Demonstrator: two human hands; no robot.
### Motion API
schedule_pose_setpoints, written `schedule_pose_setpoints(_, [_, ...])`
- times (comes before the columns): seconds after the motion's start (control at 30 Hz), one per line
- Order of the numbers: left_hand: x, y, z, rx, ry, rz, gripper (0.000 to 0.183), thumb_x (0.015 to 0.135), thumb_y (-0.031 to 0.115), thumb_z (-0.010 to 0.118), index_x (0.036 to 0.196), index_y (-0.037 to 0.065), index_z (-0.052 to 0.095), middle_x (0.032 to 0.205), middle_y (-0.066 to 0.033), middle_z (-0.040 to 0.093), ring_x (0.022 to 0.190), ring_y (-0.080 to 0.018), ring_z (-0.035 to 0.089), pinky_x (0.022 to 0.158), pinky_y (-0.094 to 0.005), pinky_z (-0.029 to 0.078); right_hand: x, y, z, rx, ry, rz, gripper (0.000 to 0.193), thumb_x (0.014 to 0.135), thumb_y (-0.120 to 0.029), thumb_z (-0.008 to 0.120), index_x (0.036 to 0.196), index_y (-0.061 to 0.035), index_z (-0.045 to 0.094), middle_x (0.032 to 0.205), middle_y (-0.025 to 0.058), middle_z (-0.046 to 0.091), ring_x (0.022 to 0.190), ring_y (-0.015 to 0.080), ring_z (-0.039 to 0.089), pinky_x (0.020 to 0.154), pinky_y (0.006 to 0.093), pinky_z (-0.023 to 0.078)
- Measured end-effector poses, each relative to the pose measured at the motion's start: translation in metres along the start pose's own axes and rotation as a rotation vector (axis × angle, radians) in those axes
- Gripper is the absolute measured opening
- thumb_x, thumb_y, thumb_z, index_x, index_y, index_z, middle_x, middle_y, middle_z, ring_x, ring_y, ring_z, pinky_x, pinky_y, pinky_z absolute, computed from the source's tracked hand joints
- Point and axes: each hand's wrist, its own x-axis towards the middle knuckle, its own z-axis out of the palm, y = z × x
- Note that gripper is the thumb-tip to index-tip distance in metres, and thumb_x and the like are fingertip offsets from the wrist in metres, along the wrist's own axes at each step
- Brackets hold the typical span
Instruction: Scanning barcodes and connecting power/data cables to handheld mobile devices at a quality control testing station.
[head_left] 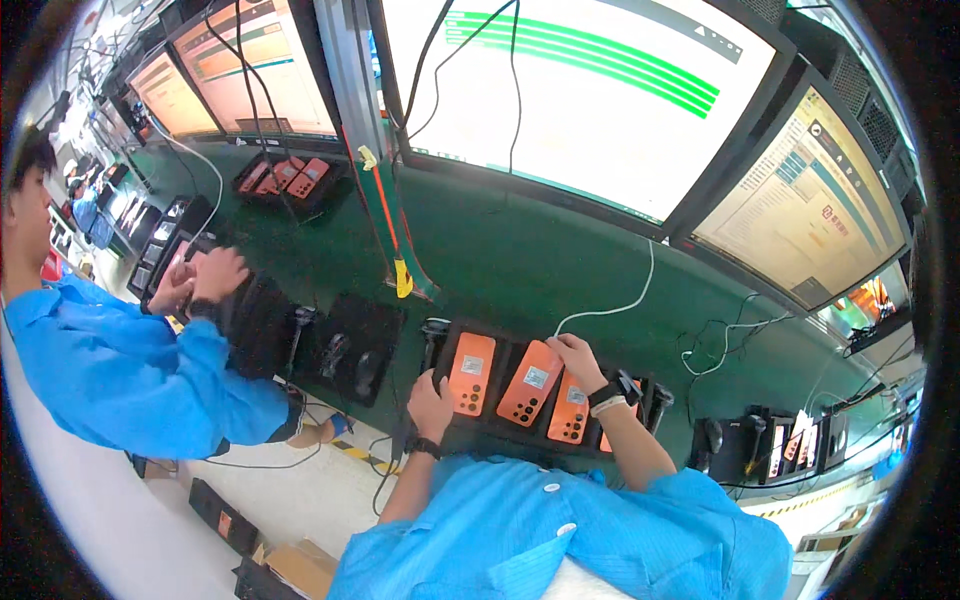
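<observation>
Phone in play: the tilted orange phone (522, 398) is second from the left in the black tray (507, 365), flat back up, white label mid-panel, dark round lenses clustered at the end nearer the person.
Its lie: slanted here, far end leaning right, just beside the leftmost orange phone (468, 388), which sits straighter.
Right side of the tray: a third orange phone (569, 412), matching lenses and label, then another, mostly hidden by the right forearm.
Right hand: right at the far corner of the tilted phone is the right hand (577, 360), fingers bunched; whether they pinch phone or cable, I cannot tell.
White cable: the white cable (612, 312) curves down across the green table (520, 240) to that same far end.
Left hand: over at the tray's left end, the left hand (430, 408) has its fingers curled; whether they grip the rim, I cannot tell.
</observation>
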Motion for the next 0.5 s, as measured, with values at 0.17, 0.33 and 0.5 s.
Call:
schedule_pose_setpoints(0.17, [0.0, -0.001, 0.001, -0.034, -0.009, -0.001, 0.037, 0.09, 0.027, 0.058, 0.114, 0.0, 0.059, 0.109, -0.0208, 0.064, 0.1, -0.037, 0.061, 0.086, -0.0431, 0.049, -0.028, -0.006, 0.012, 0.057, 0.059, -0.142, 0.03, 0.094, -0.027, 0.06, 0.096, 0.0025, 0.063, 0.073, -0.0012, 0.058, 0.067, 0.0069, 0.049, 0.06, 0.0267, 0.041])
schedule_pose_setpoints(0.33, [-0.001, 0.0, 0.0, -0.03, -0.048, -0.02, 0.035, 0.091, 0.026, 0.056, 0.117, 0.004, 0.056, 0.11, -0.0166, 0.063, 0.104, -0.0347, 0.059, 0.086, -0.0448, 0.047, -0.044, -0.018, 0.016, -0.198, 0.039, -0.208, 0.028, 0.094, -0.027, 0.058, 0.098, 0.001, 0.062, 0.066, 0.0058, 0.056, 0.063, 0.0106, 0.052, 0.056, 0.0305, 0.041])
schedule_pose_setpoints(0.5, [-0.001, -0.001, 0.002, -0.004, -0.031, -0.017, 0.036, 0.091, 0.027, 0.055, 0.118, 0.003, 0.056, 0.111, -0.0169, 0.063, 0.104, -0.0347, 0.059, 0.086, -0.0448, 0.047, -0.06, -0.033, 0.032, -0.319, 0.092, -0.322, 0.026, 0.094, -0.026, 0.057, 0.094, 0.0, 0.06, 0.069, 0.0179, 0.059, 0.062, 0.0296, 0.061, 0.056, 0.0388, 0.043])
